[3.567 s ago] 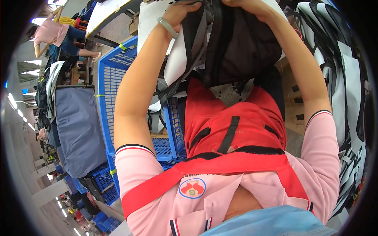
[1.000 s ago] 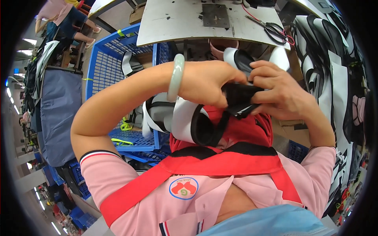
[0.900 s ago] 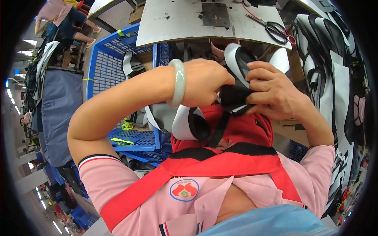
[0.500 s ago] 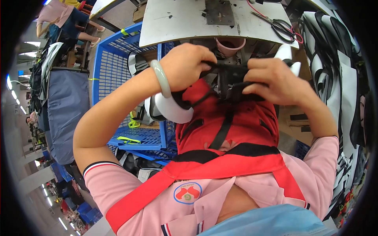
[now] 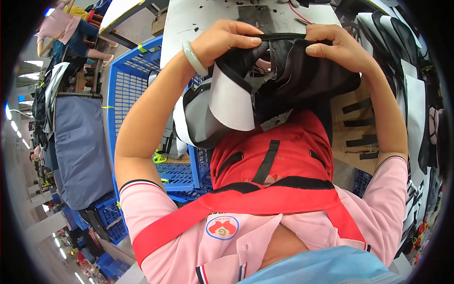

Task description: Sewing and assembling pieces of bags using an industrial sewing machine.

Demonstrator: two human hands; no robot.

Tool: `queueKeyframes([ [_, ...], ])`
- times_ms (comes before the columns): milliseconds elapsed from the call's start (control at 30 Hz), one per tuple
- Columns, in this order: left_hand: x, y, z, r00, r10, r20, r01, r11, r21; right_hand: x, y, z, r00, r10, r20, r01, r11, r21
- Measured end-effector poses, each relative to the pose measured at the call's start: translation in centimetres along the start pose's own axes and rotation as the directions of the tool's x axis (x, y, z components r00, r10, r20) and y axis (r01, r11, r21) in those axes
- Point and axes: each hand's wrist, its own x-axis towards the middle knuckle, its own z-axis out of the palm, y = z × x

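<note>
Between my two hands a black fabric piece with a bound top edge is stretched out, raised in front of the table. My left hand pinches that edge at its left end, thumb on the near side. My right hand grips the same edge farther right, thumb also in front. From the left part hang a white curved panel and a grey panel with black binding. Mesh-like strips show in the middle of the piece. Its far side is hidden.
A white table with a dark metal plate and black scraps stands ahead. A blue plastic crate is at my left, and black strips lie on cardboard at right. White and black cut pieces hang at far right. Another person stands at upper left.
Both hands have risen and moved away from me, spreading the black fabric piece open. The white and grey panels now hang in fuller view.
</note>
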Motion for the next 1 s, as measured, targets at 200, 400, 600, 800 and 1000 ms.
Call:
queueKeyframes([
  [200,1.1,0.0,-0.8,0.993,-0.074,0.087,0.079,0.995,-0.053,1.3,0.8,-0.4,0.998,0.023,0.050,-0.025,0.999,0.027],
  [400,2.5,-0.4,-1.6,0.997,0.064,0.052,-0.078,0.946,0.314,2.1,1.0,-0.2,0.999,0.040,0.015,-0.039,0.999,-0.026],
  [600,3.2,0.4,-1.6,0.999,0.032,-0.023,-0.023,0.949,0.313,2.2,1.0,-0.5,0.991,0.132,0.017,-0.133,0.990,0.039],
  [800,3.5,-0.1,-0.2,0.981,0.158,-0.112,-0.098,0.905,0.414,2.2,2.0,2.4,0.989,-0.147,0.007,0.147,0.981,-0.127],
  [1000,2.9,0.6,0.1,0.986,-0.075,0.149,0.066,0.996,0.067,2.5,0.9,2.5,0.985,-0.064,0.158,0.077,0.994,-0.083],
])
